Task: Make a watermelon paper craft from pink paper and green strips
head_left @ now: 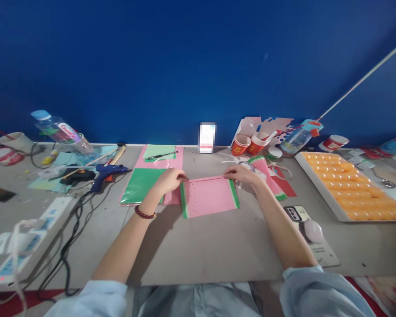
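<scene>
A pink paper sheet (208,197) with green side borders and small dots lies flat on the grey table (198,251) in front of me. My left hand (170,179) pinches its far left corner with fingers closed. My right hand (241,173) pinches its far right corner the same way. A dark red bead bracelet (144,214) circles my left wrist. Left of the sheet lie a green sheet (139,186) and a pink sheet (165,160) with a pen (161,155) on top.
A blue glue gun (108,171), cables and a power strip (33,233) lie at the left. Red paper cups (251,144), a tray of orange balls (350,185) and a phone (297,213) are at the right. A blue wall stands behind.
</scene>
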Tool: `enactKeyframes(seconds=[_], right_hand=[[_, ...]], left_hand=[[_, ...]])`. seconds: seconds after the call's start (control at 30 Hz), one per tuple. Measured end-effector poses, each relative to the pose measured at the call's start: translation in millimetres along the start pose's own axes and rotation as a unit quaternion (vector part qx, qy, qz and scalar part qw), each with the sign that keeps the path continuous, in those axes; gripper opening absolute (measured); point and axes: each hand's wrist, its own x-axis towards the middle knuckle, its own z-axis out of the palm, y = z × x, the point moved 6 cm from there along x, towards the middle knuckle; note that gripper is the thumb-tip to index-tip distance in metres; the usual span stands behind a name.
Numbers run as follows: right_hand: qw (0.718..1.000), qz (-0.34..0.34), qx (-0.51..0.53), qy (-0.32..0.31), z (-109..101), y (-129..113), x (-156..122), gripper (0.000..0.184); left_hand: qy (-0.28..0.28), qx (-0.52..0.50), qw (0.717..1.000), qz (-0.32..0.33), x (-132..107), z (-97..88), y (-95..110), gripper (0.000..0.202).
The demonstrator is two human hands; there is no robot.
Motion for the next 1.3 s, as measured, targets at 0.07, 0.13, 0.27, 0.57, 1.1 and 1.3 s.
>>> enactKeyframes(seconds=[0.07, 0.13, 0.27, 0.57, 1.1, 1.3], right_hand=[[0.998, -0.002, -0.059, 0.01, 1, -2, -1, 0.023], [0.991, 0.0, -0.128, 0.032, 2, -4, -1, 0.02], [0.978, 0.006, -0.194, 0.077, 5, -9, -3, 0.015], [0.919, -0.17, -0.328, 0.134, 71, -54, -34, 0.042], [0.896, -0.095, -0.356, 0.247, 92, -45, -61, 0.043], [0.9, -0.109, -0.363, 0.217, 93, -47, -58, 0.043]], left_hand=[[0.026, 0.052, 0.998, -0.003, -3, 0.1, 8, 0.023], [0.051, 0.083, 0.995, -0.006, -6, 5.8, 18, 0.026], [0.107, 0.162, 0.98, 0.047, -12, 38.4, 48, 0.04], [0.096, 0.197, 0.971, 0.095, -22, 104.9, 65, 0.053], [0.127, 0.187, 0.971, 0.079, -24, 104.3, 63, 0.05], [0.124, 0.199, 0.969, 0.072, -25, 100.5, 67, 0.05]])
